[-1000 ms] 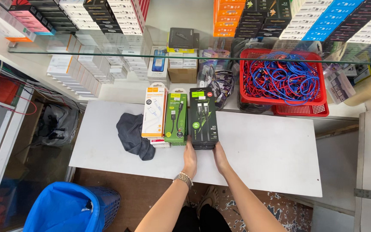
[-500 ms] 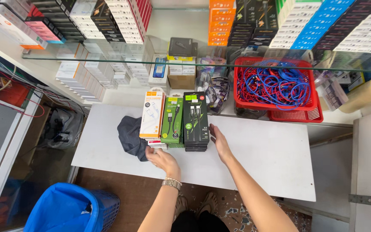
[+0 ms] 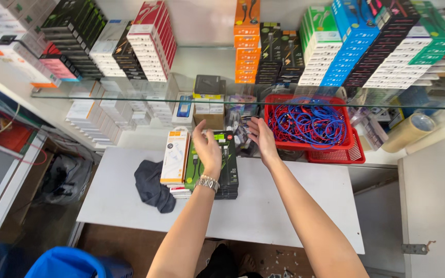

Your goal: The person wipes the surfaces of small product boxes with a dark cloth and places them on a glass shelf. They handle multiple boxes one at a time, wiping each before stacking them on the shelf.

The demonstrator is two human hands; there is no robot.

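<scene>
Bare forearms; silver wristwatch (image 3: 208, 182) on left wrist

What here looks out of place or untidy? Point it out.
A dark cloth lies crumpled on the white table, left of the neat box stacks and partly over the table's front edge. In the red basket, the blue and red cables sit in a loose tangle. Nothing looks damaged or spilled.

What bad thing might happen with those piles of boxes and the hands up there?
The left hand reaches over the box piles, which sit side by side; a bump with the wrist might topple them. The right hand is near the glass shelf edge and might knock it. It could also snag the cables in the red basket.
</scene>
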